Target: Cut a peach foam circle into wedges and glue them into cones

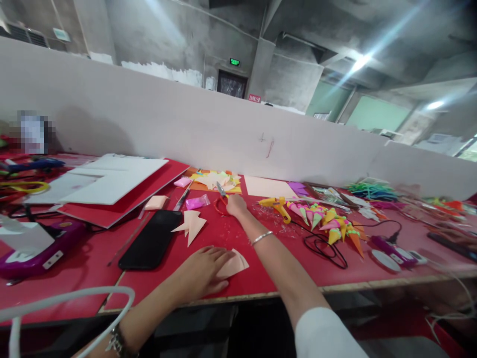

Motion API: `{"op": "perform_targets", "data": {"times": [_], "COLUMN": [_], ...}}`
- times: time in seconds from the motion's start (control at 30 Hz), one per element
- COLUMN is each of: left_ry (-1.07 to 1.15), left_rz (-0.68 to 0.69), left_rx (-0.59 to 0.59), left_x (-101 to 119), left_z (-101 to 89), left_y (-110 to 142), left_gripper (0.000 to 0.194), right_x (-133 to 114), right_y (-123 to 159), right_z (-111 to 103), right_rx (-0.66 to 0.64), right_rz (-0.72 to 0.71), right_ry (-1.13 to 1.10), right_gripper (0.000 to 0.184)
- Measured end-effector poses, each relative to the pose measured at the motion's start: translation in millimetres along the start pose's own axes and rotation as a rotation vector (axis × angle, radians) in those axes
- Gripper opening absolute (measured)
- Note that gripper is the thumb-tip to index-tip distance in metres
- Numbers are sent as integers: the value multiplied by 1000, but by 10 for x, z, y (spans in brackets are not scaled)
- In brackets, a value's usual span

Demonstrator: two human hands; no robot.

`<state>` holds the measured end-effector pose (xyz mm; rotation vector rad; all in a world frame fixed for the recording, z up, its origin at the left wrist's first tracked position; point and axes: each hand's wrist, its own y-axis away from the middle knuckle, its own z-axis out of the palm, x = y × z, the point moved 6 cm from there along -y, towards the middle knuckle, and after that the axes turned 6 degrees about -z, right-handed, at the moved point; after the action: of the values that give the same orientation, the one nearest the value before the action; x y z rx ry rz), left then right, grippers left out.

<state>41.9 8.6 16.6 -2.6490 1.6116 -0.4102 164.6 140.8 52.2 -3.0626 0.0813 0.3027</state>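
Observation:
My left hand (203, 272) rests near the table's front edge with its fingers closed on a folded peach paper piece (234, 264). My right hand (236, 204) is stretched far forward, a bracelet on its wrist, and is closed on the red handles of a pair of scissors (221, 198) lying on the red table (238, 238). A peach paper cut-out with pointed tips (191, 224) lies between the two hands, beside a black phone (151, 239).
White sheets on a red board (112, 184) lie at left, with a purple device (33, 248) nearer. Right of the scissors are a yellow glue gun (276, 206), colourful paper cones (328, 221), a black cable (322, 247) and green strips (372, 190). A grey partition wall stands behind.

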Motion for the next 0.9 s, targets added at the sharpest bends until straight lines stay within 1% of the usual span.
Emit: {"op": "perform_targets", "data": {"times": [0.07, 0.13, 0.17, 0.2, 0.23, 0.3, 0.33, 0.4, 0.5, 0.57, 0.63, 0.7, 0.77, 0.83, 0.9], "left_ry": [10, 4, -2, -5, -3, 12, 19, 20, -18, -53, -81, -101, -114, -105, -88], "left_rz": [-52, -117, -142, -154, -155, -149, -151, -154, -145, -149, -171, -202, -210, -138, -17], "left_rx": [16, 25, 31, 35, 36, 26, 13, -21, -65, -93, -116, -123, -102, -76, -71], "left_x": [-30, -75, -99, -119, -135, -170, -190, -225, -241, -228, -200, -165, -123, -55, 15], "left_z": [-5, 3, 10, 22, 35, 62, 75, 89, 88, 96, 114, 130, 127, 114, 106], "left_y": [3, 10, 14, 17, 19, 18, 16, 9, -2, -4, -4, -8, -25, -57, -89], "left_gripper": [55, 57, 57, 58, 59, 62, 64, 65, 65, 68, 72, 73, 71, 71, 72], "right_x": [-85, -129, -134, -157, -138, -39, 15, 95, 132, 147, 209, 310, 406, 464, 503], "right_y": [177, 424, 566, 722, 865, 1077, 1147, 1224, 1262, 1284, 1313, 1348, 1383, 1416, 1437], "right_z": [-66, -93, -80, -34, 2, 84, 130, 209, 261, 261, 239, 201, 166, 134, 104], "right_rx": [21, -12, -55, -155, -214, -227, -204, -124, -10, 13, 24, 43, 46, 17, -38], "right_rz": [-87, -211, -283, -394, -447, -464, -452, -429, -472, -535, -567, -565, -557, -572, -598], "right_ry": [-41, -116, -184, -366, -495, -556, -563, -566, -559, -561, -584, -612, -635, -634, -614], "right_gripper": [27, 25, 27, 32, 38, 48, 50, 50, 35, 24, 20, 19, 22, 30, 37]}}
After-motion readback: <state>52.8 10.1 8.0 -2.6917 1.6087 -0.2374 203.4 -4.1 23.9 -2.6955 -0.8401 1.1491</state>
